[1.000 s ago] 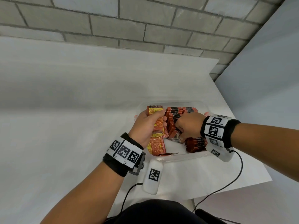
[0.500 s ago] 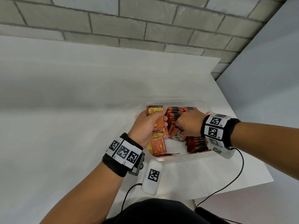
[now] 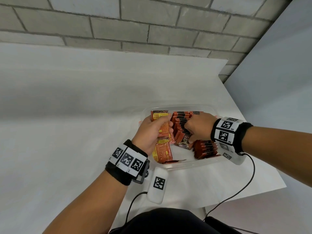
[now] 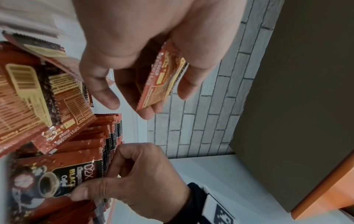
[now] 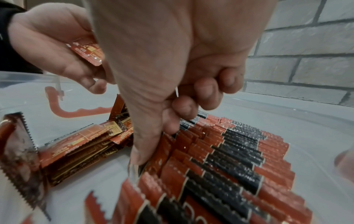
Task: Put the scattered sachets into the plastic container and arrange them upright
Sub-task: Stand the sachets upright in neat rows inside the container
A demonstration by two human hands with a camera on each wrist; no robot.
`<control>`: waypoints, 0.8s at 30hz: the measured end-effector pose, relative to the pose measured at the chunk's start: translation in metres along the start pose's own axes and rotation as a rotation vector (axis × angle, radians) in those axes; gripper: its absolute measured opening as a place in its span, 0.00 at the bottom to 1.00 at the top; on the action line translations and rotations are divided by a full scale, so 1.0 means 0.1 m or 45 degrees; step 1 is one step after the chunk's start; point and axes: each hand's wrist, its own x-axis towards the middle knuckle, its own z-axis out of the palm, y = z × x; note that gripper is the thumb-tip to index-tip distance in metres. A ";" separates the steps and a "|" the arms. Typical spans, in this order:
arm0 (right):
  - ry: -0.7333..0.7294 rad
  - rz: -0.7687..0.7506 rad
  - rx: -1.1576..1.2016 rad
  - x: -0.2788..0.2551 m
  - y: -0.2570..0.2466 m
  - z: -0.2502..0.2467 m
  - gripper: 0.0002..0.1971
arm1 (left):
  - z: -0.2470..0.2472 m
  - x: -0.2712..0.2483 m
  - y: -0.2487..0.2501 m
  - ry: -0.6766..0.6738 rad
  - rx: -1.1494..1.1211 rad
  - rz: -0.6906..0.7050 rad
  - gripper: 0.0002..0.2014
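Little has moved — both hands stay inside the plastic container (image 3: 194, 164) on the table (image 3: 67, 132). Right hand (image 3: 198, 127) pinches the front sachet of the upright row (image 5: 229, 148), bracing it; left hand (image 3: 152, 130) grips a sachet (image 4: 162, 78) ready to slot in.

right hand (image 3: 200, 126) shifted slightly along the upright sachet row (image 3: 181, 123), front sachet (image 3: 184, 141) more exposed
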 end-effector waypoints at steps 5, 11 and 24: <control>0.025 0.007 0.034 -0.01 0.00 0.00 0.18 | 0.01 -0.01 0.00 0.002 -0.004 0.001 0.07; 0.135 0.073 0.396 -0.15 0.06 -0.11 0.15 | 0.00 -0.01 0.02 0.001 -0.152 -0.052 0.07; 1.057 0.121 1.284 -0.51 -0.01 -0.27 0.08 | 0.18 0.04 0.16 -0.006 -0.078 -0.099 0.21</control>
